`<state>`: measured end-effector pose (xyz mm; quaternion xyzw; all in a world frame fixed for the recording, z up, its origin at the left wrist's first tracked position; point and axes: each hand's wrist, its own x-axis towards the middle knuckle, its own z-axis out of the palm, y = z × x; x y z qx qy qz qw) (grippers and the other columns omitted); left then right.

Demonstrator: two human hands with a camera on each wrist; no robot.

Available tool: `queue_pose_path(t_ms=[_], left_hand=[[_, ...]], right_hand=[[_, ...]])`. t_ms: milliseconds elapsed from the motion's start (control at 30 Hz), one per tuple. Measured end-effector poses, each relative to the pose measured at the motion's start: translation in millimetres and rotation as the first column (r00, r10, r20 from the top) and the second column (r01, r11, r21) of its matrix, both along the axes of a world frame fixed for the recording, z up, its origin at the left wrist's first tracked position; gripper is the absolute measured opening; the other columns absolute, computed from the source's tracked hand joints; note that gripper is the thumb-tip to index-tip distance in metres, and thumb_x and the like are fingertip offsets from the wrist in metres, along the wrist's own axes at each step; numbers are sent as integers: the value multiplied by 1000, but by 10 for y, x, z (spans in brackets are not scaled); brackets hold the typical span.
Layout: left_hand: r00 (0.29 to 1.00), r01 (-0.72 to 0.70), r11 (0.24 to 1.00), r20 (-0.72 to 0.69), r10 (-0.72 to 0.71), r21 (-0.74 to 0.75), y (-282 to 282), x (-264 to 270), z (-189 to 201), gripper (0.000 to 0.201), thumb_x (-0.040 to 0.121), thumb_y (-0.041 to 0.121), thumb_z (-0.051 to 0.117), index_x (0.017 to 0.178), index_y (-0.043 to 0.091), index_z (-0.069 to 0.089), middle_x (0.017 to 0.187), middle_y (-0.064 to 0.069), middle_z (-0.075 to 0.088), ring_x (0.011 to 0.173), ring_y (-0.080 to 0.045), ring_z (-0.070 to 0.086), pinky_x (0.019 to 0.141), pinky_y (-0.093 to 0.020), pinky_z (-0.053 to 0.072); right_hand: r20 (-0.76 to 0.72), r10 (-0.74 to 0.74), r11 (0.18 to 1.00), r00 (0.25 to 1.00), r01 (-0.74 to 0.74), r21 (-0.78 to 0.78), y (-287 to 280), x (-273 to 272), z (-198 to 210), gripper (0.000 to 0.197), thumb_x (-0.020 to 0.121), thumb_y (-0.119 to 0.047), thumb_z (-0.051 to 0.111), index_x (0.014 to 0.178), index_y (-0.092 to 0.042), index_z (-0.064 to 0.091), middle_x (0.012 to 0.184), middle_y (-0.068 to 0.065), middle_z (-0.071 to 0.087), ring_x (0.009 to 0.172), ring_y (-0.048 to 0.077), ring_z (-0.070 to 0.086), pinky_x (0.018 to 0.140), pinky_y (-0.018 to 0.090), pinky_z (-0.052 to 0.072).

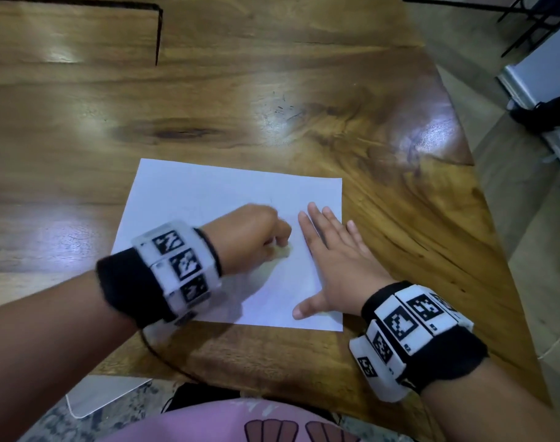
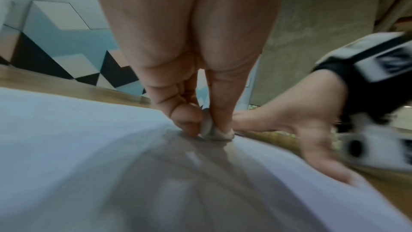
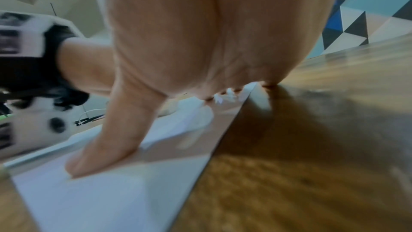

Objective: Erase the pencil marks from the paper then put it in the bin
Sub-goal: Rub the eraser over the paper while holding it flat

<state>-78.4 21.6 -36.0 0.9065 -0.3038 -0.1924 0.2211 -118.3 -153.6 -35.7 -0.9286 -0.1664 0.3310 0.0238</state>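
- The paper point(image 1: 208, 199), one white sheet, lies flat on the wooden table point(image 1: 272, 90) near its front edge, just before the person; no bin shows in any view
- Pencil marks are hard to make out: only a faint short stroke shows just beyond the left hand's knuckles in the head view, so how much is left to rub out cannot be told
- The eraser point(image 2: 207, 127), one small greyish lump, sits pinched between thumb and fingertips of the left hand point(image 1: 250, 237), its lower face down on the sheet near the middle
- The right hand point(image 1: 333, 263) lies flat with fingers straight and spread, palm on the sheet's right part, little finger over the edge onto the wood; it grips nothing
- The step in hand is judged to be the rubbing itself, with binning not yet begun
- To do it well: short strokes, worked away from the flat right hand so the sheet stays taut and does not buckle or tear; light pressure, eraser kept low in the pinch
- The holding hand should stay close beside the rubbed patch, as it does now
- Count: one sheet, one eraser, two hands, two wrist bands with black-and-white markers
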Motion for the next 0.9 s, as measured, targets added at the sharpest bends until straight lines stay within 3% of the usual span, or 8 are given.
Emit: queue_pose_path(t_ms=[100,200,300,367,500,567,667,900], left_hand=[[993,88,996,-82,-91,-33,248,-380,6,14,81,24,56,73,15,63,75,1,52,70,-17,52,64,-24,36],[985,92,996,-144,-93,-11,292,-394,26,10,82,15,57,80,15,67,81,0,56,75,-16,54,68,-24,38],[999,-36,999,-12,36,7,90,-27,53,12,84,24,58,84,14,64,76,1,46,74,-16,43,66,-23,28],[993,-114,992,20,114,47,-4,174,63,17,84,28,58,89,12,63,79,0,45,75,-17,42,68,-24,30],[999,-12,1000,-32,12,0,143,-113,13,11,84,21,56,75,16,59,71,4,39,72,-17,42,65,-23,26],[996,32,999,-85,-34,-23,284,-386,5,16,82,21,56,67,17,56,71,4,40,68,-16,45,63,-24,30],[993,5,1000,-120,-6,-5,377,-544,4,9,82,20,58,74,18,61,80,-1,50,73,-20,55,66,-33,45],[991,-8,1000,-132,11,21,364,-525,5,7,81,16,60,79,21,63,83,2,50,76,-16,55,69,-34,47]], right_hand=[[-9,-3,1000,1000,4,4,-2,-4,2,140,62,-71,70,143,-22,-34,144,-7,-47,134,12,-41,115,40,-19],[-7,-5,1000,1000,5,12,1,-6,-2,141,61,-71,70,143,-22,-33,143,-8,-47,133,12,-41,114,39,-21],[-1,-2,1000,1000,2,4,4,-5,-3,141,61,-72,69,142,-22,-34,142,-8,-48,133,12,-41,112,38,-23],[-6,-1,1000,1000,1,-4,10,-3,4,141,61,-73,69,142,-22,-34,142,-8,-48,133,12,-41,113,39,-22],[-27,-7,1000,1000,7,-13,18,4,21,140,62,-72,69,142,-22,-35,140,-8,-49,132,11,-43,114,39,-21],[-32,-12,1000,999,12,-8,17,2,26,140,62,-72,69,142,-22,-35,139,-8,-50,132,11,-43,114,39,-21],[-32,-16,1000,999,16,-4,24,-2,43,141,62,-72,69,143,-22,-34,141,-7,-49,132,11,-43,113,39,-22],[18,-22,1000,1000,22,5,185,13,87,138,65,-66,72,146,-17,-28,148,2,-43,136,17,-38,115,40,-19]])
